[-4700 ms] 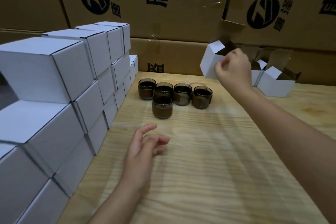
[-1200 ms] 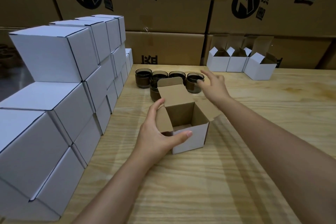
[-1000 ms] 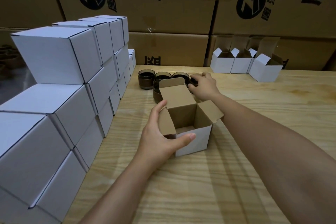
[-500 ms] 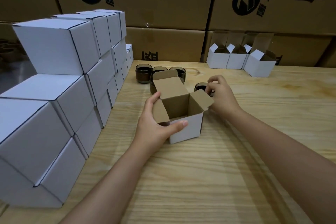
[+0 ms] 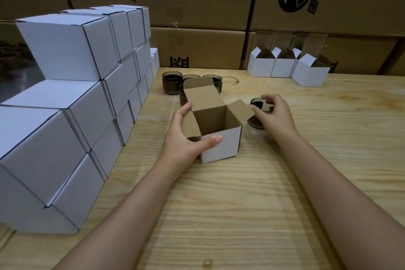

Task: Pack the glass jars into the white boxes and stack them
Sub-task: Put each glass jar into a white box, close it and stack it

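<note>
Stack of closed white boxes (image 5: 65,50) at left: many look done. Left hand (image 5: 186,138) grips open box (image 5: 219,144) on surface (image 5: 241,204), flaps up, no jar visible inside. Right hand (image 5: 274,114) curls round jar (image 5: 256,103) just beside box, not yet in. More jars (image 5: 172,82) behind box and empty boxes (image 5: 282,66) at back right remain.

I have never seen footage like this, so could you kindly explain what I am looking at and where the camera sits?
No machine here: a person works bare-handed, and the single camera is worn on the head, looking forward and down. The left hand grips an open white box on the wooden table. The right hand holds a dark glass jar just right of it. More jars stand behind the box, closed white boxes are stacked on the left, and further open boxes wait at the far right.
</note>
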The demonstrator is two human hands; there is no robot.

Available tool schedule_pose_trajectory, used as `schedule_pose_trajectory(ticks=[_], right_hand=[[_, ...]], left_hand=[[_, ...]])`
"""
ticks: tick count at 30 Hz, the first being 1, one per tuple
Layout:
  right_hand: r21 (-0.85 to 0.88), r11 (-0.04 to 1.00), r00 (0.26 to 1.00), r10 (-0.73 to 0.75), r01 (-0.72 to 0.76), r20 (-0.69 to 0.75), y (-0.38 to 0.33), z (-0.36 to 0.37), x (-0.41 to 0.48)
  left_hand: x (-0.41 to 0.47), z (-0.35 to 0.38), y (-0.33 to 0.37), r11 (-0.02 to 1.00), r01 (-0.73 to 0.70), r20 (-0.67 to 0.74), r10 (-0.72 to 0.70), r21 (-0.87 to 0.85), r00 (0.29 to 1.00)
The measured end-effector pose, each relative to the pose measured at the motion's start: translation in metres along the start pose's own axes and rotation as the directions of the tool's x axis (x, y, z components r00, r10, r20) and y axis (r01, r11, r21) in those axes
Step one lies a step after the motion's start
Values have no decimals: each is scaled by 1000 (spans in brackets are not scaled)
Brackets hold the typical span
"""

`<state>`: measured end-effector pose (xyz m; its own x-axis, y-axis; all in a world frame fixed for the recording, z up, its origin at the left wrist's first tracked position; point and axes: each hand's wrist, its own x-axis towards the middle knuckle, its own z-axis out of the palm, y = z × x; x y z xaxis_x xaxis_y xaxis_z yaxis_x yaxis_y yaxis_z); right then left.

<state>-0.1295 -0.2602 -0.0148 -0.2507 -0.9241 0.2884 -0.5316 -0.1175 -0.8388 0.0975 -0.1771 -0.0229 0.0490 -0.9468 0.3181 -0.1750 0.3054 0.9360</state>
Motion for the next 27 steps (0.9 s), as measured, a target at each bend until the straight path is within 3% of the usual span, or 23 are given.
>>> schedule_pose_trajectory(ticks=[4, 8, 10, 13, 16, 19, 23, 27], right_hand=[[210, 975, 996, 77, -68, -36, 4, -1, -7], [472, 875, 993, 120, -111, 9, -8, -14, -10], [606, 791, 996, 84, -84, 30, -22, -24, -11], [722, 692, 991, -86, -14, 101, -48, -38, -15], [701, 712, 952, -240, 38, 191, -75, -42, -23], [598, 794, 901, -332, 108, 279, -94, -36, -33], [393, 909, 863, -307, 141, 400, -100, -24, -40], [265, 944, 854, -298, 198, 425, -102, -18, -42]], left_hand=[[1, -1, -2, 1000, -5, 0, 5, 1, 1000], [1, -2, -3, 1000, 0, 0, 0, 3, 1000], [1, -1, -4, 1000, -2, -2, 2, 11, 1000], [1, -1, -4, 1000, 1, -2, -1, 20, 1000], [0, -1, -3, 1000, 22, 1, -22, 20, 1000], [0, -1, -1, 999, 31, 4, -31, 23, 1000], [1, -1, -2, 999, 26, 17, -27, 27, 1000], [1, -1, -4, 1000, -15, 33, 14, 26, 999]])
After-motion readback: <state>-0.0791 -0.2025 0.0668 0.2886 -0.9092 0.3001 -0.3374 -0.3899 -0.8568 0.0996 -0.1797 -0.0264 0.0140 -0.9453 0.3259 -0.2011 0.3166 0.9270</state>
